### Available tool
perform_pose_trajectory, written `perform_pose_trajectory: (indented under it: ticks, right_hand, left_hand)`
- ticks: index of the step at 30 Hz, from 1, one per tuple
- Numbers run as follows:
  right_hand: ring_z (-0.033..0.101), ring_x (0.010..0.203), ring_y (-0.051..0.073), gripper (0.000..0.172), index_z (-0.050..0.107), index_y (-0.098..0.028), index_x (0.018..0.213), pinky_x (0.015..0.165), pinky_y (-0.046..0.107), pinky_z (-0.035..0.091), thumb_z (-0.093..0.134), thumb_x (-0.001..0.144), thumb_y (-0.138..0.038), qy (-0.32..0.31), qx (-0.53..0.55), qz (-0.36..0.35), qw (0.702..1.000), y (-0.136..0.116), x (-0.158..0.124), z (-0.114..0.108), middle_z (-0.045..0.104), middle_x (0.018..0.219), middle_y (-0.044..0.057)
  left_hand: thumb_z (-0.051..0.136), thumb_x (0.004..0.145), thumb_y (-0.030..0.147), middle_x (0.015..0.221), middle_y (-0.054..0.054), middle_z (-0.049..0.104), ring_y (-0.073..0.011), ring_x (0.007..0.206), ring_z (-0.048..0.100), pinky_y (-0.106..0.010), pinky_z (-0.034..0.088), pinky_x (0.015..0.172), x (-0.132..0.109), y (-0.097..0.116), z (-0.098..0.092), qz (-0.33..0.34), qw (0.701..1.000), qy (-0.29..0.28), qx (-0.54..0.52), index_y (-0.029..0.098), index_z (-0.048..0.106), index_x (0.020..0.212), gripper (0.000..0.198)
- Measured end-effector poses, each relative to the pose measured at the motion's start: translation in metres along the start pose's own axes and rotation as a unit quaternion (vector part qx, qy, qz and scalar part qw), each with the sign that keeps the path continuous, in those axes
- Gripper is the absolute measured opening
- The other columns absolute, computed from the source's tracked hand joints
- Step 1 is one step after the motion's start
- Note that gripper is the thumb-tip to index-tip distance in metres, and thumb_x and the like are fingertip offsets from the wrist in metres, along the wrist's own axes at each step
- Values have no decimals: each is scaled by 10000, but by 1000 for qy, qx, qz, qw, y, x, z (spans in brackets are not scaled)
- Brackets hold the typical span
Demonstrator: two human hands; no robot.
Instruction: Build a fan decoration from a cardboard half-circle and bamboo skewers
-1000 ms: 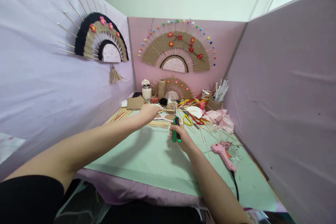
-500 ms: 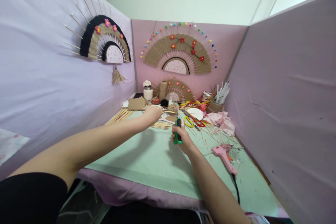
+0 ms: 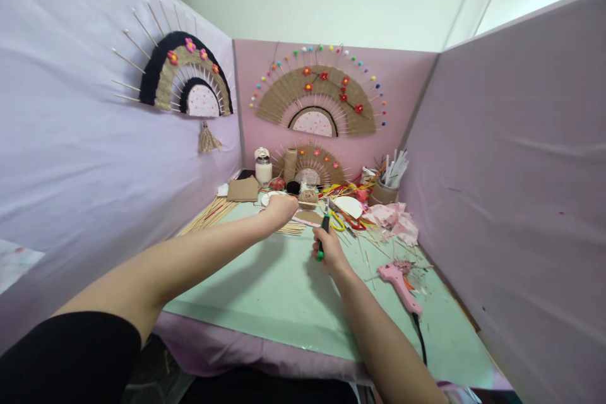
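My right hand (image 3: 330,253) is closed round the green and black handles of a pair of cutters (image 3: 323,235), their tip pointing away from me over the green mat (image 3: 279,290). My left hand (image 3: 280,207) reaches far forward with its fingers curled on a thin wooden stick (image 3: 310,204) that runs to the right toward the cutters' tip. Just beyond the hands lie a brown card piece (image 3: 310,217) and a bundle of wooden sticks (image 3: 290,229). A ball of twine (image 3: 308,196) sits behind them.
A pink glue gun (image 3: 399,280) with a black cord lies at the right. Yellow scissors (image 3: 337,221), pink fabric (image 3: 395,219), a cup of white sticks (image 3: 386,187) and a jar (image 3: 263,168) crowd the back. More sticks (image 3: 208,215) lie left. Purple partitions carry stick-and-twine fans (image 3: 317,104).
My left hand has slid a little to the right along the stick. My right hand has tilted the cutters so less of the green handle shows. The view has shifted slightly.
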State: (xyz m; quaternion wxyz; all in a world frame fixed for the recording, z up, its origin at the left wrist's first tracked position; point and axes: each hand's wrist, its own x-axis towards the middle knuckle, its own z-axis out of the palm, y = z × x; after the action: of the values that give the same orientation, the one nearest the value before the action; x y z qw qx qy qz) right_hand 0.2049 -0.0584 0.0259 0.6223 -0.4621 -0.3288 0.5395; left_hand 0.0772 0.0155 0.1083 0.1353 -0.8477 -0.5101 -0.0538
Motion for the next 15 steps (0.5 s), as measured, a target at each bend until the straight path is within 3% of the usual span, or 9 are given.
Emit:
perform_pose_trajectory:
  ticks: [4, 8, 15]
  right_hand:
    - [377, 444, 74, 393, 402, -254, 798, 387, 193, 276, 700, 592, -406, 66, 13, 11, 998, -8, 2, -2, 414, 569, -103]
    - [389, 485, 73, 388, 436, -250, 826, 420, 196, 328, 709, 596, -403, 59, 47, -5, 997, -12, 0, -1, 445, 602, -97]
    - [401, 508, 68, 412, 469, -243, 873, 452, 200, 353, 732, 576, -353, 48, 102, -35, 993, -13, -3, -1, 450, 632, -97]
  left_hand:
    - [513, 874, 94, 951, -237, 707, -299, 904, 702, -364, 531, 738, -2, -8, 8, 0, 1000, -10, -3, 46, 697, 989, 223]
    - [458, 897, 89, 984, -210, 700, -273, 942, 693, -345, 520, 772, -8, -25, 21, 1, 1000, -21, -8, 87, 670, 1048, 260]
    - [488, 851, 78, 1002, -110, 679, -207, 939, 649, -273, 477, 796, -20, -74, 55, 49, 996, -69, -34, 184, 665, 990, 249]
